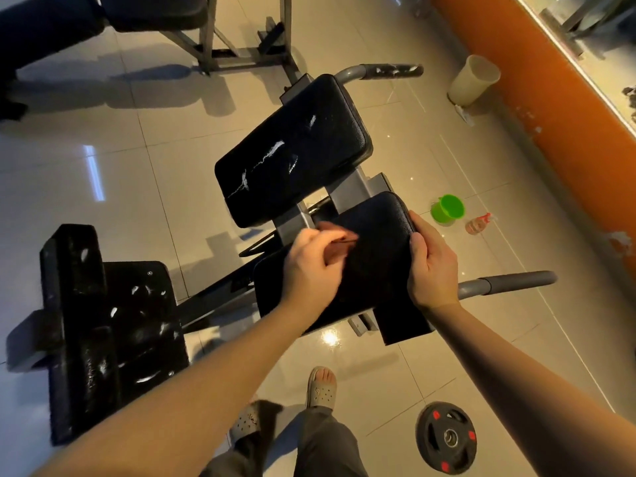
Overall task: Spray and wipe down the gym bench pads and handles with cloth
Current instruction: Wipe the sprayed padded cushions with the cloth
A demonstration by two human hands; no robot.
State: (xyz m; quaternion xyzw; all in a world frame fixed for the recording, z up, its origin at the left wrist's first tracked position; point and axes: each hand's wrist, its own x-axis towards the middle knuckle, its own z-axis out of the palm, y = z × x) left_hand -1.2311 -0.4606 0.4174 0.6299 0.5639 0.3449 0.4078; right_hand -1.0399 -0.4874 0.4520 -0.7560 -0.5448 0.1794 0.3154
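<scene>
- Left hand (309, 261) pinches a reddish cloth (340, 251) on the near pad (375, 225); right hand (432, 270) grips its right edge.
- Far pad (292, 149) and far handle (392, 70) streaked white, seemingly unwiped.
- Spray bottle (478, 223) on the floor, right.
- Judgement: sprayed, wiping just begun.

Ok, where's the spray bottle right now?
In the head view, the spray bottle sits on the floor right of the bench, beside the green cup.

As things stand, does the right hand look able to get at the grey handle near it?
Probably yes. The grey handle juts out bare just beside the right hand, nothing between; it must first release the near pad edge.
</scene>
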